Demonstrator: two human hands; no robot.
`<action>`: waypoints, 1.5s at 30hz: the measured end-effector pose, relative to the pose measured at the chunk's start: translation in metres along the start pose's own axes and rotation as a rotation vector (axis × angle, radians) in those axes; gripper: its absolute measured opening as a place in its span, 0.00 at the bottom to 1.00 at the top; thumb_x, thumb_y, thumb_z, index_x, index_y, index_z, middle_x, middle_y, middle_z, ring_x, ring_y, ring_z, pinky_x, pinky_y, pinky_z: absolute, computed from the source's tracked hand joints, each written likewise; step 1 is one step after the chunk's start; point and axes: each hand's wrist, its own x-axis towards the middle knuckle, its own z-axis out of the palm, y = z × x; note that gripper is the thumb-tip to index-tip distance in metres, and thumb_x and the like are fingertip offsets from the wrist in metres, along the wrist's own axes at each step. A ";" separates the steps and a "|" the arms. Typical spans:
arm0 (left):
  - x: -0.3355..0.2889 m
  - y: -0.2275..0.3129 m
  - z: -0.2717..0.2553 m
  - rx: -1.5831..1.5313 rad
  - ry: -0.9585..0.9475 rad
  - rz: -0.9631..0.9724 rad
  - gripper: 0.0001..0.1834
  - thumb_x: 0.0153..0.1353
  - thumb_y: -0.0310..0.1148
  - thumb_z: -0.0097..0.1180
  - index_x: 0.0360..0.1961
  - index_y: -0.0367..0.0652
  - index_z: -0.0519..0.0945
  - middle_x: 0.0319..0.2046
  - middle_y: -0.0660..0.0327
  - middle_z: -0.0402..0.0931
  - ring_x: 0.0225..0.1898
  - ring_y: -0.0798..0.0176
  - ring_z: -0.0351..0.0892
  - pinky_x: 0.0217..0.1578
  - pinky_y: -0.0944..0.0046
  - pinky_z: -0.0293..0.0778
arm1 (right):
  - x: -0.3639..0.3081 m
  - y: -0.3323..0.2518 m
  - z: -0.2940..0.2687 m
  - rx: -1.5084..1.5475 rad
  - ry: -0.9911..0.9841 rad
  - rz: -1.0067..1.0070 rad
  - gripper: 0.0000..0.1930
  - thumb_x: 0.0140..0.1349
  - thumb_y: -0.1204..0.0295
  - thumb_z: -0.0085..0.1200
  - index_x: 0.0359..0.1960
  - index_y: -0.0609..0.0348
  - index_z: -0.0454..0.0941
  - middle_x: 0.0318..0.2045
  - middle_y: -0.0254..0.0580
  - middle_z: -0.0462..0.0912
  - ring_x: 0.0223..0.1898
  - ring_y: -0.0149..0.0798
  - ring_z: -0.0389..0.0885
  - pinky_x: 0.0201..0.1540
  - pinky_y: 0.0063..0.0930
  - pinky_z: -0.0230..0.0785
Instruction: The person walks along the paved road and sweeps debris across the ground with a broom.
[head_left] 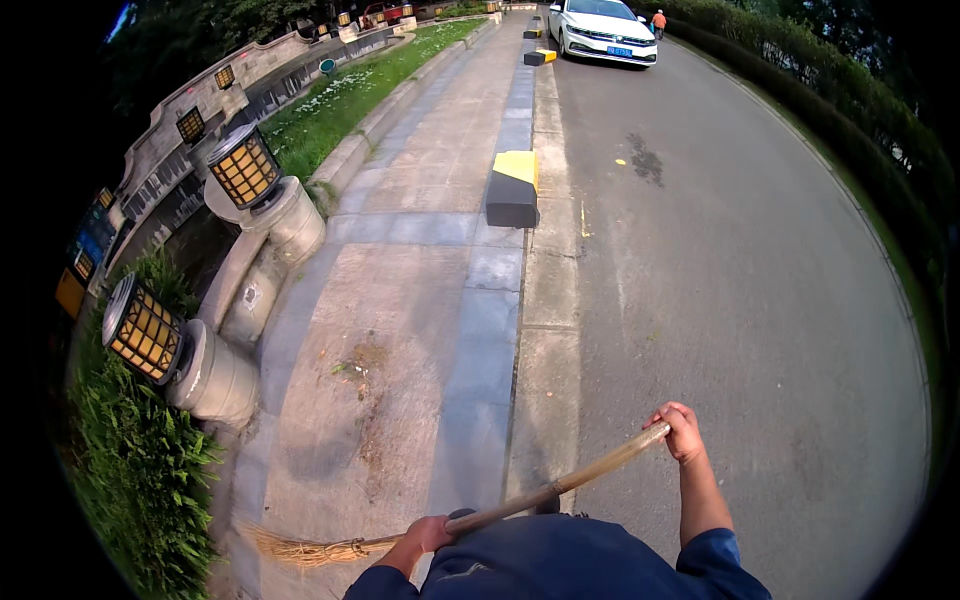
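Both hands are wrapped around a long-handled broom (545,492), well apart from each other: the right hand (682,432) grips the upper end over the grey road, and the left hand (433,533) grips lower down, near the bristles (312,550). The broom slants across the front of the person's dark blue top (560,565), its bristles out to the left over the pavement (400,275). Dry debris (362,362) lies ahead on the paving, and a black-and-yellow block (513,195) stands farther off beside the road
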 end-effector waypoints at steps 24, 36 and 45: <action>0.239 0.038 -0.199 0.316 -0.109 0.440 0.14 0.44 0.40 0.51 0.31 0.45 0.74 0.29 0.52 0.76 0.34 0.47 0.75 0.33 0.50 0.69 | 0.031 -0.018 -0.005 0.099 0.605 -0.101 0.11 0.53 0.63 0.44 0.22 0.59 0.69 0.19 0.43 0.74 0.18 0.34 0.70 0.17 0.24 0.61; 0.261 0.097 -0.205 0.305 -0.098 0.352 0.15 0.44 0.41 0.52 0.32 0.46 0.75 0.30 0.51 0.76 0.35 0.48 0.75 0.34 0.51 0.70 | 0.124 -0.018 -0.092 0.084 0.452 -0.003 0.12 0.53 0.64 0.44 0.22 0.61 0.69 0.20 0.44 0.73 0.21 0.35 0.70 0.20 0.26 0.61; 0.318 0.159 -0.195 0.365 -0.175 0.512 0.14 0.43 0.39 0.52 0.31 0.44 0.75 0.28 0.51 0.76 0.33 0.46 0.75 0.33 0.51 0.70 | 0.092 -0.047 -0.134 0.045 0.584 -0.047 0.12 0.55 0.62 0.44 0.23 0.59 0.69 0.21 0.41 0.72 0.22 0.34 0.69 0.23 0.24 0.62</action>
